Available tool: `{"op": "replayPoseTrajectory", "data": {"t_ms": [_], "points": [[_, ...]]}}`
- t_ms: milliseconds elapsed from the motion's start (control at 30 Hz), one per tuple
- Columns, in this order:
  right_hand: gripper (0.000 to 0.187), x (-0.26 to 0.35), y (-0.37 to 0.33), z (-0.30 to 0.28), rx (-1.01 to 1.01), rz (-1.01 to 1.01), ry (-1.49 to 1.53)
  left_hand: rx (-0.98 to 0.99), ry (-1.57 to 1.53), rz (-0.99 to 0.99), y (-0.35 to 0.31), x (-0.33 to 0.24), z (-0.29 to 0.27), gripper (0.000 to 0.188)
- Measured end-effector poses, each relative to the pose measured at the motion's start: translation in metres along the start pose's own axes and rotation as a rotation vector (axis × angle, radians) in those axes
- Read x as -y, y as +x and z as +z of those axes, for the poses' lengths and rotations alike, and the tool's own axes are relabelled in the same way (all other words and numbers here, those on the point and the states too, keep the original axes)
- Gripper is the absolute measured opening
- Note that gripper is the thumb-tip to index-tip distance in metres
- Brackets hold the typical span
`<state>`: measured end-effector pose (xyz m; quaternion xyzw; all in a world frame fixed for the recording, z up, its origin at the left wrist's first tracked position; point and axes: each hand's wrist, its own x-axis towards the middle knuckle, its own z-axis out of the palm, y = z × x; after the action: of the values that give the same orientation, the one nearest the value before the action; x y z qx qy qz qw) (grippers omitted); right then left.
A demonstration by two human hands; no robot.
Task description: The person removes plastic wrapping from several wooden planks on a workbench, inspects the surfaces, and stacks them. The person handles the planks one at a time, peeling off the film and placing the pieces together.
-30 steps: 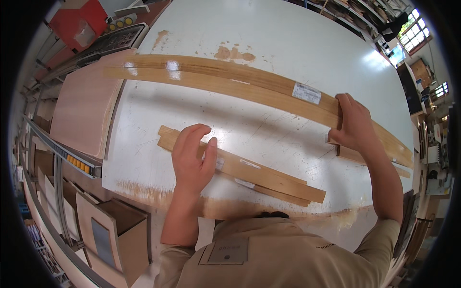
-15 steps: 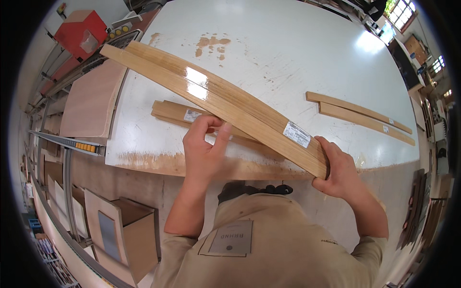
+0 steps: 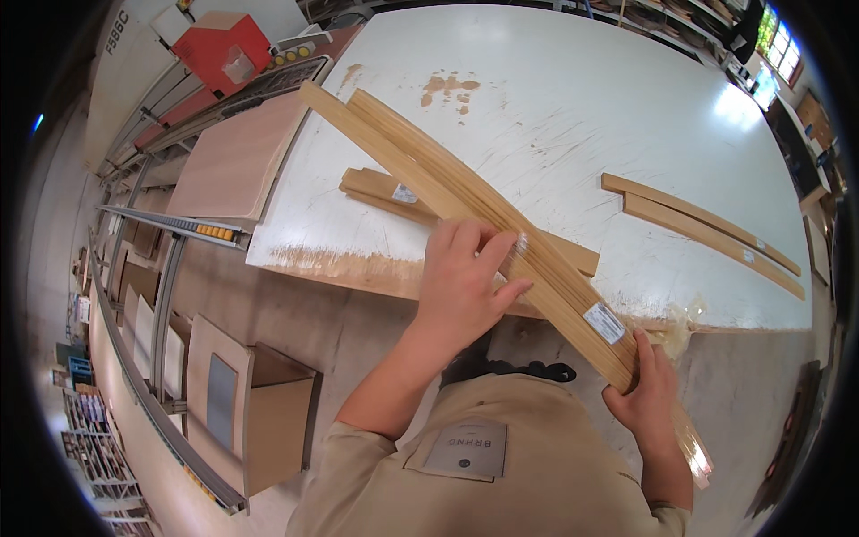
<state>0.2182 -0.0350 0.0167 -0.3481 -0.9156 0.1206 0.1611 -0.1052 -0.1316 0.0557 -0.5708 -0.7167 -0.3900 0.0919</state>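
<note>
Long light-brown wooden strips (image 3: pixel 429 166), lying side by side, slant from far left to near right above the white table. My right hand (image 3: pixel 646 385) grips their near end, close to a white label (image 3: pixel 605 323). Around mid-length is my left hand (image 3: pixel 470 277), its index finger against the top of the strips and its thumb apart near the lower edge. A small bright patch shows at that fingertip; whether it is a label or glare I cannot tell. Beneath the raised strips lie shorter-looking wooden pieces (image 3: pixel 371 191), one with a white label (image 3: pixel 404 193).
Two more labelled strips (image 3: pixel 698 228) lie on the right of the table (image 3: pixel 537 116). Clear crumpled film (image 3: pixel 684 327) hangs at its near edge. Left stand a red machine box (image 3: pixel 224 49), a pinkish board (image 3: pixel 237 161), a metal rail (image 3: pixel 170 219) and a box-shaped panel piece (image 3: pixel 277 430).
The view has shifted and turned. The held strips have come nearer and slant more steeply. My left hand has moved from beside the strips onto them; my right hand keeps its grip.
</note>
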Motion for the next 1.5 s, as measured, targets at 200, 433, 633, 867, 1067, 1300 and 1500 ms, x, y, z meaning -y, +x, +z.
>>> {"op": "replayPoseTrajectory", "data": {"t_ms": [200, 433, 633, 867, 1067, 1300, 1500], "points": [[0.087, -0.043, -0.060, 0.017, -0.094, -0.018, -0.006, -0.407, 0.317, -0.001, 0.025, 0.100, -0.076, 0.037], [0.087, -0.071, -0.099, 0.027, -0.117, -0.030, 0.053, 0.127, 0.215, 0.013, 0.064, 0.156, -0.166, 0.032], [0.088, -0.080, -0.109, 0.031, -0.146, -0.054, 0.012, 0.415, 0.058, -0.126, 0.081, 0.150, -0.149, 0.020], [0.086, -0.092, -0.129, 0.043, -0.199, -0.023, -0.001, 0.294, 0.005, 0.029, 0.076, 0.139, -0.119, 0.009], [0.085, -0.082, -0.151, 0.054, -0.124, 0.048, 0.072, -0.114, 0.340, 0.319, 0.060, 0.106, -0.091, 0.007], [0.089, -0.092, -0.208, 0.082, -0.104, 0.129, 0.029, -0.500, 0.407, 0.393, 0.025, 0.073, -0.067, 0.007], [0.086, -0.084, -0.211, 0.081, -0.164, 0.139, 0.009, -0.580, 0.355, 0.228, -0.003, 0.047, -0.056, 0.010]]}}
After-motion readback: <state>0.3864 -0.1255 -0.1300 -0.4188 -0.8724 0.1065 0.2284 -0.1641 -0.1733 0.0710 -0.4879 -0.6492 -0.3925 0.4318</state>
